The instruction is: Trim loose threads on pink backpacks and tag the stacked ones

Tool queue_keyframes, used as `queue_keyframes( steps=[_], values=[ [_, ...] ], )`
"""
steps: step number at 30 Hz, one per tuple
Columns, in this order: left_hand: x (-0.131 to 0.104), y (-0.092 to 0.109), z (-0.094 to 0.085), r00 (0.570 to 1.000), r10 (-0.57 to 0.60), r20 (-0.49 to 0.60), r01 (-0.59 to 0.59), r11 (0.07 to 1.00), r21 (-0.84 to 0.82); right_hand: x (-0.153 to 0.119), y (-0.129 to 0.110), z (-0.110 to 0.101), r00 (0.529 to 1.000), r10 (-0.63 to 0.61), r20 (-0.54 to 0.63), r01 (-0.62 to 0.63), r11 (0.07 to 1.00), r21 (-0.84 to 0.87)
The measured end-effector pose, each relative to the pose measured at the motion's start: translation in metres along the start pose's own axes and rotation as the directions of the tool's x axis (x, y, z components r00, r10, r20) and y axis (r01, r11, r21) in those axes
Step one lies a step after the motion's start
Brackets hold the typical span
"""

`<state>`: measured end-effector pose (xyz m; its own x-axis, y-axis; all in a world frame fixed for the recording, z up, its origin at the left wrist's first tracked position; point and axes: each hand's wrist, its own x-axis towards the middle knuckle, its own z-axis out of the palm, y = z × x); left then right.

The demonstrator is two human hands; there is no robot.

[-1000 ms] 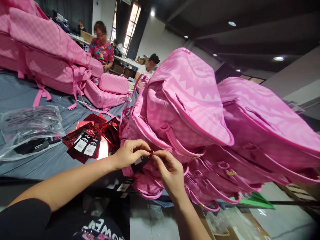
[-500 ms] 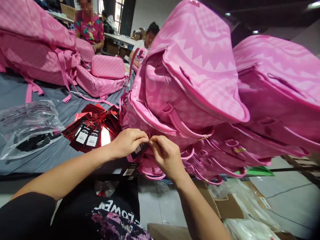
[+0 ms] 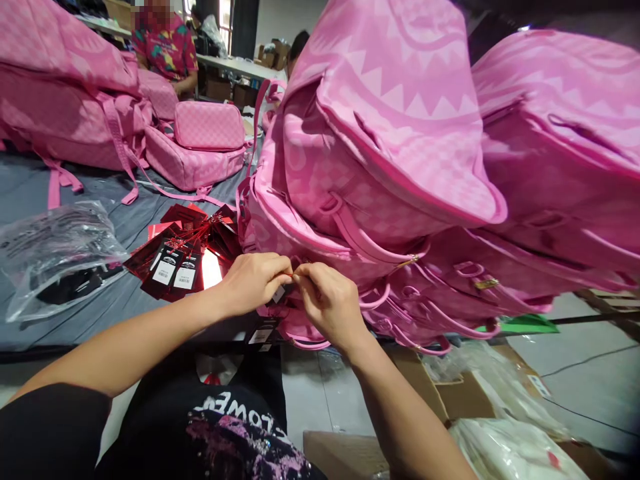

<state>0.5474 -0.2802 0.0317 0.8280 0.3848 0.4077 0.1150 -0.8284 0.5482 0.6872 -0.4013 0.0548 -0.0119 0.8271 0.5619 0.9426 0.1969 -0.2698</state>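
My left hand (image 3: 256, 281) and my right hand (image 3: 331, 301) meet fingertip to fingertip in front of the stacked pink backpacks (image 3: 310, 227). Both are closed in a pinch on a thin red tag string (image 3: 292, 275), of which only a short bit shows. Below the fingers, partly hidden, is a black hang tag (image 3: 278, 294) with a white label. Lower down, another black hang tag (image 3: 262, 333) hangs by the table edge. To the left of my left hand lies a fanned pile of red and black hang tags (image 3: 185, 257) with their red strings bunched together.
A clear plastic bag (image 3: 60, 247) lies on the grey cloth-covered table (image 3: 125, 327). More pink bags (image 3: 65, 113) and a small pink checkered case (image 3: 210, 125) sit behind. A person (image 3: 165, 47) is across the table. Cardboard boxes (image 3: 460, 400) and plastic wrapping (image 3: 495, 440) are on the floor.
The view has shifted slightly, and the bags appear a bit higher. My hands stay pinched together at the same spot, with the red string now showing between the fingertips.
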Motion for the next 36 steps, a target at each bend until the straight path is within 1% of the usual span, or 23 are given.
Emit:
queue_keyframes(
  steps=[2,3,6,7,8,9,12,13,15,18,19,20,21,24,25,26,27,30,31,32,33,35,36],
  values=[
    [-0.001,0.003,0.0,0.999,-0.016,-0.032,0.017,0.999,0.036,0.0,0.0,-0.001,1.0,0.007,0.0,-0.007,1.0,0.028],
    [-0.001,0.004,-0.001,1.0,-0.014,-0.018,0.015,1.0,0.007,0.0,-0.001,-0.002,1.0,0.012,0.0,-0.012,0.999,0.045],
    [0.0,0.003,-0.004,0.996,-0.02,0.085,0.034,0.985,-0.169,-0.001,-0.002,-0.003,1.0,0.003,-0.001,-0.003,0.999,0.052],
    [0.0,0.002,-0.004,0.994,-0.026,0.107,0.047,0.979,-0.2,-0.001,-0.002,-0.003,1.0,-0.006,0.001,0.006,0.999,0.04],
    [0.001,0.002,-0.003,0.994,-0.032,0.106,0.053,0.979,-0.197,-0.001,-0.002,-0.003,1.0,-0.017,0.004,0.017,1.0,0.022],
    [0.001,0.002,-0.002,0.996,-0.036,0.084,0.049,0.986,-0.16,-0.001,-0.002,-0.002,0.999,-0.031,0.009,0.031,1.0,-0.001],
    [0.0,0.003,0.003,1.0,-0.016,-0.015,0.016,1.0,0.009,-0.001,-0.003,-0.002,0.998,-0.063,0.025,0.064,0.997,-0.043],
    [-0.001,0.003,0.004,0.999,-0.013,-0.035,0.014,1.0,0.025,-0.001,-0.003,-0.002,0.998,-0.062,0.027,0.063,0.997,-0.037],
    [-0.003,0.001,0.004,1.0,0.0,-0.031,-0.002,0.998,-0.056,-0.002,-0.003,-0.003,0.999,-0.043,0.015,0.043,0.999,-0.001],
    [-0.003,-0.004,0.001,0.996,0.048,0.073,-0.025,0.955,-0.294,-0.003,-0.004,-0.003,1.0,-0.025,-0.005,0.025,0.999,0.032],
    [-0.002,-0.004,0.001,0.994,0.055,0.098,-0.019,0.941,-0.338,-0.003,-0.004,-0.003,1.0,-0.028,-0.004,0.028,0.999,0.029],
    [-0.002,-0.005,0.002,0.994,0.046,0.098,-0.01,0.942,-0.337,-0.002,-0.004,-0.003,0.999,-0.033,0.0,0.033,0.999,0.019],
    [-0.002,-0.004,0.003,0.997,0.027,0.071,-0.005,0.957,-0.29,-0.002,-0.004,-0.002,0.999,-0.04,0.002,0.04,0.999,0.003],
    [-0.002,0.002,0.006,0.995,-0.006,-0.095,0.002,0.999,-0.046,-0.001,-0.006,-0.001,0.999,-0.05,-0.013,0.049,0.998,-0.043],
    [-0.002,0.004,0.006,0.992,-0.008,-0.128,0.007,1.0,-0.011,-0.001,-0.006,-0.001,0.999,-0.043,-0.017,0.042,0.998,-0.038],
    [-0.002,0.004,0.005,0.991,-0.009,-0.133,0.006,1.0,-0.025,-0.002,-0.006,-0.002,0.999,-0.03,-0.019,0.03,0.999,-0.025],
    [-0.002,0.004,0.004,0.994,-0.008,-0.108,-0.002,0.996,-0.085,-0.002,-0.006,-0.002,1.0,-0.017,-0.022,0.017,1.0,-0.006],
    [-0.001,0.001,0.001,0.999,0.018,0.048,-0.001,0.94,-0.341,-0.002,-0.005,-0.003,1.0,0.009,-0.024,-0.009,0.999,0.034],
    [-0.001,0.0,0.001,0.997,0.013,0.075,0.016,0.927,-0.374,-0.002,-0.005,-0.002,1.0,0.008,-0.025,-0.007,1.0,0.028],
    [-0.002,0.0,0.003,0.998,-0.009,0.066,0.032,0.935,-0.354,-0.002,-0.004,-0.002,1.0,0.001,-0.025,0.0,1.0,0.016],
    [-0.002,0.001,0.004,0.999,-0.036,0.027,0.042,0.958,-0.284,-0.002,-0.004,-0.001,1.0,-0.006,-0.025,0.006,1.0,0.001],
    [-0.003,0.004,0.009,0.994,-0.064,-0.087,0.056,0.994,-0.094,-0.001,-0.005,-0.001,0.999,-0.012,-0.031,0.011,1.0,-0.018],
    [-0.003,0.006,0.01,0.989,-0.058,-0.136,0.054,0.998,-0.033,0.0,-0.005,-0.002,0.999,-0.006,-0.037,0.006,1.0,-0.007]
  ],
)
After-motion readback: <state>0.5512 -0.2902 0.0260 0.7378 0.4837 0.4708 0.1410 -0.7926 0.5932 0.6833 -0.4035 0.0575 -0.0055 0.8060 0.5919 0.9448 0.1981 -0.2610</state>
